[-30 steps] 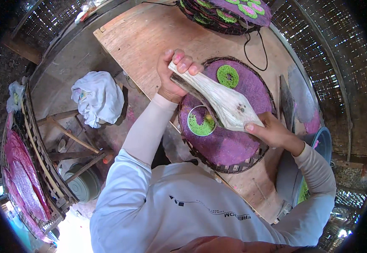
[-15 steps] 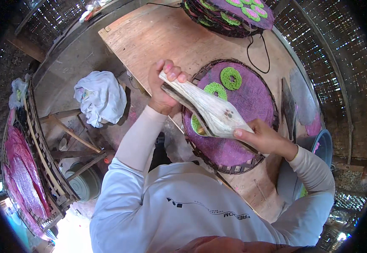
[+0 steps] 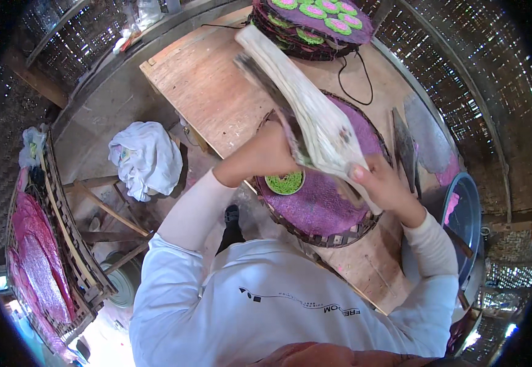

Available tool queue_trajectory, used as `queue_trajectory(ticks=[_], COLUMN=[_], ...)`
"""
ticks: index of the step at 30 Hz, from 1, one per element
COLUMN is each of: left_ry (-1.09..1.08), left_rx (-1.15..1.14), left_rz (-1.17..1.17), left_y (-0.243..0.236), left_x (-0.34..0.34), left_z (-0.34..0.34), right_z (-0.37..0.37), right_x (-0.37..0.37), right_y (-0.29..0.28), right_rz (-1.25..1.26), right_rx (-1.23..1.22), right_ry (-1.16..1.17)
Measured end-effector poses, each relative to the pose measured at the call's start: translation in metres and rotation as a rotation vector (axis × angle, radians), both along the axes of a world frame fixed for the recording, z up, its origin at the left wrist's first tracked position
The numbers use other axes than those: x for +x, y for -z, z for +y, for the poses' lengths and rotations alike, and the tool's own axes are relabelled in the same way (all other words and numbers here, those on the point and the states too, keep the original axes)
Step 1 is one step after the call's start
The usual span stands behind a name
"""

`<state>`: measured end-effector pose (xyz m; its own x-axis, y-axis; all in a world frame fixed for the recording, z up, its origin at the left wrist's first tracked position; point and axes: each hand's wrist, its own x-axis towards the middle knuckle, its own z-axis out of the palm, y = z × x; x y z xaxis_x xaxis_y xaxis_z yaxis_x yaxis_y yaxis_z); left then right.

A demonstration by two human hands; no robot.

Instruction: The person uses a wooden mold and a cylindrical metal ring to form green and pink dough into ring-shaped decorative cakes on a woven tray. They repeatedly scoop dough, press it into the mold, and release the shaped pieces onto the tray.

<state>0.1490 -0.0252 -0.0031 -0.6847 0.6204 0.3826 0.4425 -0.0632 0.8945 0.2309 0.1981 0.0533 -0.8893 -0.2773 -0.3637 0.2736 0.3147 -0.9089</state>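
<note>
My right hand (image 3: 385, 186) grips the lower end of a long, pale wooden hinged lever press (image 3: 321, 116), thumb on top. The press tilts up and away to the left, its two long arms apart at the far end. My left hand (image 3: 263, 156), blurred, is at the press's lower left side, its fingers hidden behind the wood. Below it, a round ring mould (image 3: 285, 183) filled with green dough strands sits on a purple cloth (image 3: 315, 208). That cloth covers a round woven tray (image 3: 333, 240) on the wooden table, partly behind the press.
Stacked trays (image 3: 315, 27) with pink-and-green rings stand at the table's far end, a dark cord beside them. A blue tub (image 3: 469, 208) with pink dough stands right. Left are a white cloth bundle (image 3: 147, 159) and a tray of pink sheets (image 3: 36, 257). My foot (image 3: 232, 214) is beside the table.
My left hand has left the far end of the press's arm and moved down toward its lower part. The arms now point farther up and away. More of the green-filled mould shows.
</note>
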Motion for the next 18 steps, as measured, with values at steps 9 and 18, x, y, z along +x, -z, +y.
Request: queue_trajectory(ticks=[9, 18], left_ry=[-0.72, -0.804], left_rx=[0.293, 0.473], left_rz=[-0.2, -0.328], left_y=[0.004, 0.014], left_x=[0.036, 0.059], left_z=[-0.065, -0.101], right_z=[-0.036, -0.038], right_x=[-0.034, -0.04], right_y=[0.083, 0.094], right_rz=[0.853, 0.877], right_rx=[0.65, 0.652], right_ry=[-0.607, -0.66])
